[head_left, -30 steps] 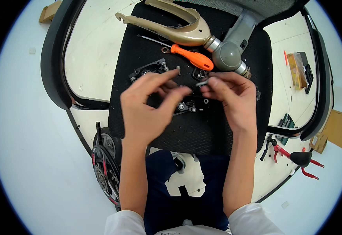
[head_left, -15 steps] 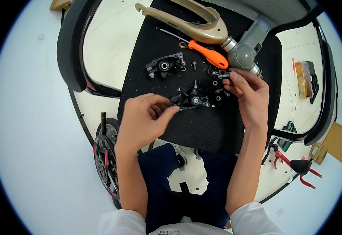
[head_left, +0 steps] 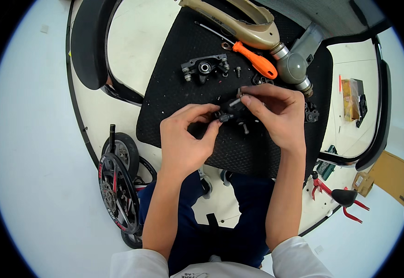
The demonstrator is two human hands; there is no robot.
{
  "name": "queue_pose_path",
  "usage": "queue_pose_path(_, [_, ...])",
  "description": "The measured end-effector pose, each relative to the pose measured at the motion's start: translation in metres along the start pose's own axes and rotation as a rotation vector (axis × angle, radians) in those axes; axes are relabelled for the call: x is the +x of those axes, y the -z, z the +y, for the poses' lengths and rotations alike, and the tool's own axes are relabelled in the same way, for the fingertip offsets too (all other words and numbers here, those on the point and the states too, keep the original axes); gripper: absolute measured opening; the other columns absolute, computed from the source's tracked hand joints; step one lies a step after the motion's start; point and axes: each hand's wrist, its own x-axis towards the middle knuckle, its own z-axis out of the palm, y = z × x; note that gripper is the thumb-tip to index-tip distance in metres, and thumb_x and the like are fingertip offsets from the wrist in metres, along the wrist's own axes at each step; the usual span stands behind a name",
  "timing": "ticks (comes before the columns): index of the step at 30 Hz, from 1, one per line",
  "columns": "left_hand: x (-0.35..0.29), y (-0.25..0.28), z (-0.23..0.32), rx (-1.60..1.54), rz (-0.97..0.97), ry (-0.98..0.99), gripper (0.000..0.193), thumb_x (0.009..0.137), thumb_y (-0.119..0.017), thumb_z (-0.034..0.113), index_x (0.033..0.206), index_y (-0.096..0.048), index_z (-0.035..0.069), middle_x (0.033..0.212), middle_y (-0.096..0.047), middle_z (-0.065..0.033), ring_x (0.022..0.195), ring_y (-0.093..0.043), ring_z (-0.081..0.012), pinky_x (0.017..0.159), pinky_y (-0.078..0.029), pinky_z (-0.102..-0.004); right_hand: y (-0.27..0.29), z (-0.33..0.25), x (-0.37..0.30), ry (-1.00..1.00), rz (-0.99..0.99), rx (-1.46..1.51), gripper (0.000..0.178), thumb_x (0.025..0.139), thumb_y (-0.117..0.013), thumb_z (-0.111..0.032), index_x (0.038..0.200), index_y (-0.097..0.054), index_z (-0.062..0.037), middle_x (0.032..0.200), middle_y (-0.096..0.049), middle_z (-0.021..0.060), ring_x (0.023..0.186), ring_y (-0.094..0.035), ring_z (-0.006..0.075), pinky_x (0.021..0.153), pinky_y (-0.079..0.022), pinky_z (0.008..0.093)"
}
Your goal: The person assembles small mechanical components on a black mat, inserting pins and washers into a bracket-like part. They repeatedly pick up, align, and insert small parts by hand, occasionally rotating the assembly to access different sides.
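My left hand (head_left: 185, 134) pinches a black part of a bicycle brake caliper (head_left: 226, 117) between thumb and fingertips. Close beside it, my right hand (head_left: 278, 113) is closed on a small silver bolt (head_left: 234, 102), its tip pointing toward the caliper. My right fingers hide much of the caliper, so I cannot tell whether the bolt touches it. Another bolt (head_left: 245, 128) shows below the right fingertips. A second black brake caliper (head_left: 204, 67) lies farther off on the black mesh chair seat (head_left: 165, 111), near a loose short bolt (head_left: 238, 72).
An orange-handled screwdriver (head_left: 257, 62) lies beside a beige fork (head_left: 253, 34) with a grey joint (head_left: 292, 67). Dark metal pieces (head_left: 311, 112) sit right of my hand. Armrests (head_left: 89, 46) flank the seat. A wheeled frame (head_left: 118, 185) stands at left, a red-handled item (head_left: 343, 198) at right.
My right hand has moved left with the bolt, from the loose hardware to beside the caliper. The left hand keeps its pinch, shifted slightly right. The whole view has shifted a little.
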Motion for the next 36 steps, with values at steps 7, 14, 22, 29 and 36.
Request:
queue_pose_path(7, [0.002, -0.001, -0.007, -0.072, 0.029, -0.098, 0.024, 0.077, -0.076, -0.001, 0.101, -0.075, 0.000, 0.093, -0.073, -0.0111, 0.080, -0.072, -0.0184, 0.075, -0.056, -0.0277, -0.003, 0.006, -0.003, 0.130, -0.092, -0.087, 0.017, 0.079, -0.078, -0.002, 0.096, -0.077, 0.0034, 0.090, -0.076, 0.0107, 0.081, -0.070, 0.0132, 0.076, -0.055, 0.0259])
queue_pose_path(14, [0.002, -0.010, -0.002, -0.154, 0.047, -0.106, 0.022, 0.080, -0.077, 0.001, 0.102, -0.074, 0.000, 0.097, -0.073, -0.0117, 0.082, -0.073, -0.0197, 0.074, -0.059, -0.0283, -0.003, 0.009, -0.001, 0.135, -0.096, -0.154, 0.017, 0.079, -0.078, -0.002, 0.096, -0.078, 0.0020, 0.089, -0.075, 0.0112, 0.078, -0.068, 0.0135, 0.073, -0.053, 0.0257])
queue_pose_path(22, [0.002, -0.022, 0.005, -0.062, 0.078, -0.233, 0.025, 0.079, -0.076, -0.005, 0.104, -0.075, -0.001, 0.098, -0.073, -0.0123, 0.085, -0.072, -0.0161, 0.075, -0.058, -0.0257, 0.002, 0.005, -0.004, 0.076, -0.029, -0.123, 0.014, 0.079, -0.078, -0.001, 0.093, -0.078, 0.0019, 0.086, -0.075, 0.0111, 0.077, -0.067, 0.0132, 0.071, -0.051, 0.0263])
queue_pose_path(29, [0.002, -0.033, 0.000, -0.010, 0.167, -0.399, 0.025, 0.077, -0.076, -0.002, 0.102, -0.074, 0.001, 0.096, -0.072, -0.0111, 0.084, -0.071, -0.0236, 0.073, -0.058, -0.0305, 0.013, 0.003, -0.008, 0.124, -0.013, -0.261, 0.013, 0.077, -0.079, -0.002, 0.089, -0.078, 0.0017, 0.085, -0.074, 0.0106, 0.080, -0.064, 0.0138, 0.075, -0.049, 0.0283])
queue_pose_path(36, [0.006, -0.034, -0.002, 0.037, 0.146, -0.416, 0.034, 0.077, -0.075, -0.006, 0.110, -0.074, 0.000, 0.097, -0.074, -0.0126, 0.085, -0.073, -0.0185, 0.076, -0.057, -0.0266, 0.016, -0.001, -0.016, 0.072, -0.062, -0.169, 0.021, 0.077, -0.077, -0.004, 0.097, -0.076, 0.0019, 0.091, -0.071, 0.0082, 0.079, -0.061, 0.0142, 0.071, -0.047, 0.0257])
